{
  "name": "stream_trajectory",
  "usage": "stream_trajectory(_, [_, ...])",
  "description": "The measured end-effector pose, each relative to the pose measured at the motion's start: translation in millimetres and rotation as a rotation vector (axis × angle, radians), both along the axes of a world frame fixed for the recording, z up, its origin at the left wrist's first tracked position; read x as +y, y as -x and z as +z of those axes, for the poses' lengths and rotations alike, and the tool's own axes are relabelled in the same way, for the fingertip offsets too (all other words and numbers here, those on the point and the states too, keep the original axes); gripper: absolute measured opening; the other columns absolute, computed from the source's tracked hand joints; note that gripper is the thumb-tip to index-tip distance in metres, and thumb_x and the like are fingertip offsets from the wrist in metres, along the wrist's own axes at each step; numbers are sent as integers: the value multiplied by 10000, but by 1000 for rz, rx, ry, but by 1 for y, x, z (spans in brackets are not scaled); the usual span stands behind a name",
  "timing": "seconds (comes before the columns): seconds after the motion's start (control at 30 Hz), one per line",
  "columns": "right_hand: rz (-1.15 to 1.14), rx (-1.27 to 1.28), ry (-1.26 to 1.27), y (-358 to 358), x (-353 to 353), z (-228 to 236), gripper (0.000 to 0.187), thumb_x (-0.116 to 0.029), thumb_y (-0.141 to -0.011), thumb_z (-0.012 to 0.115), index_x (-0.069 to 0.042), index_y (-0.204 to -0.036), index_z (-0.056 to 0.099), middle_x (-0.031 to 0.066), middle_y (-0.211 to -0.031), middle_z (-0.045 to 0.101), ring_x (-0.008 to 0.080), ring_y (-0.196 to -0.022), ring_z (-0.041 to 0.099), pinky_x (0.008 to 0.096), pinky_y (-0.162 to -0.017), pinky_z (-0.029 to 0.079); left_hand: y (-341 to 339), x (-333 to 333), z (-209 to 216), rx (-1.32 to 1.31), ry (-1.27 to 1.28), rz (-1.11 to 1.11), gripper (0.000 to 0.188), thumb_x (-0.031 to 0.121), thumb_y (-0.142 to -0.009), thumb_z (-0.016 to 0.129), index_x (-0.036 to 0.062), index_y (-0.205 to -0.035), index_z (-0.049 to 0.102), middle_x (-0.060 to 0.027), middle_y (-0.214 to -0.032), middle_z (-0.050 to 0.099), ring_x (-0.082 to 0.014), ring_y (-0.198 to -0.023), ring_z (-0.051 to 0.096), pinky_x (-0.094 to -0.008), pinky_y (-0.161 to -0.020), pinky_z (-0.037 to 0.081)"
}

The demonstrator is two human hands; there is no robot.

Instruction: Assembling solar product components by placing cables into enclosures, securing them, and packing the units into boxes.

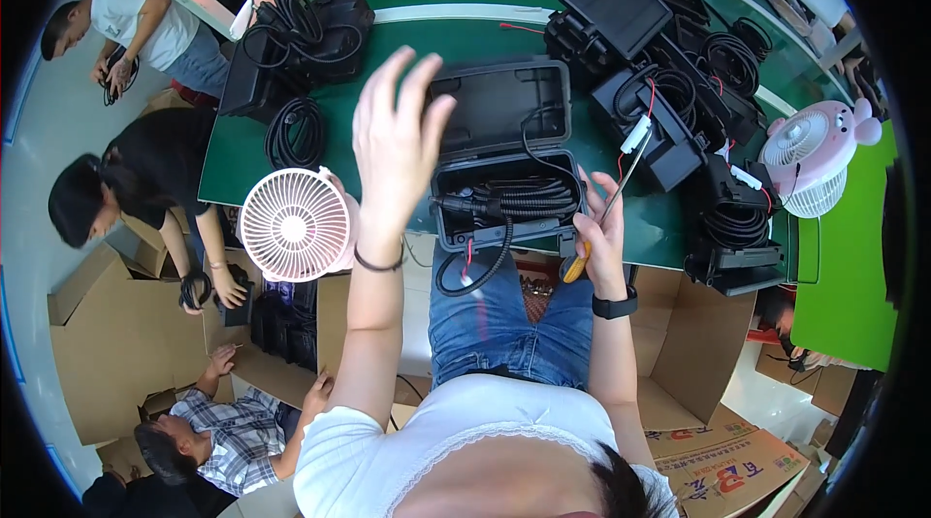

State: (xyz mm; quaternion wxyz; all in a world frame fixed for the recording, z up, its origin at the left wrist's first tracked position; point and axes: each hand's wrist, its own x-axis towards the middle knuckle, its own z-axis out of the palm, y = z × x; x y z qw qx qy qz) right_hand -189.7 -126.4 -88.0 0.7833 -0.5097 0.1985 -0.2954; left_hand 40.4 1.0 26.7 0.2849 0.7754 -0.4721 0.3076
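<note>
In front of me on the green table point(407, 43) lies an open black plastic case point(451, 237), its lid point(495, 115) tipped back on the far side. Inside it sits a coiled black corrugated cable point(524, 198), one loop hanging over the near edge beside a short red wire with a white connector. My left hand point(398, 130) is raised over the case's left side, fingers apart, with nothing in it. At the right edge of the case, my right hand point(603, 237) grips a screwdriver point(576, 266) with a yellow handle, its thin shaft pointing up and away.
A pink fan point(296, 225) stands left of my forearm; another pink fan point(805, 149) is far right. Black cases with coiled cables point(291, 28) pile up at back left and on the right point(659, 130). Cardboard boxes point(136, 343) and three people are on the left.
</note>
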Motion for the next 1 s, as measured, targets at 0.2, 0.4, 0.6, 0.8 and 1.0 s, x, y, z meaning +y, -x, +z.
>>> stream_trajectory(0.2, [-2,-18,2,-2,6,0,541,-28,-851,556,-73,-1348,346,190,-1462,438,-3,-563,496,119,-406,333,64,17,-13,384,-476,-540,564,461,-779,726,119,-1211,604,-101,-992,668,-302,-960,647,-437,-911,473])
stream_trajectory(0.4, [-89,16,52,10,8,-15,411,14,-872,572,-65,-1248,425,210,-1421,479,1,-569,455,138,-410,317,62,19,-41,436,-20,-661,346,208,-806,730,83,-1124,673,-97,-898,654,-263,-740,642,-339,-646,533])
stream_trajectory(0.6, [-188,-70,47,25,7,-13,395,96,-829,486,-76,-1181,439,264,-1428,454,221,-1274,507,249,-983,410,33,37,-79,156,683,-250,393,88,-777,792,52,-1117,599,-154,-1200,544,-365,-1152,525,-484,-1017,405])
stream_trajectory(0.8, [-217,-67,56,33,7,-16,380,81,-838,492,-78,-1178,440,264,-1425,456,224,-1280,500,252,-992,407,-4,37,-76,328,233,53,297,19,-834,681,98,-1119,650,-137,-1167,621,-364,-1305,452,-528,-1117,280])
stream_trajectory(1.0, [-246,-13,11,31,10,-8,409,46,-852,510,-68,-1239,444,255,-1417,466,228,-1301,483,224,-964,414,32,50,-80,289,164,-68,311,-43,-782,694,96,-1060,694,-109,-1068,562,-294,-999,564,-397,-884,460])
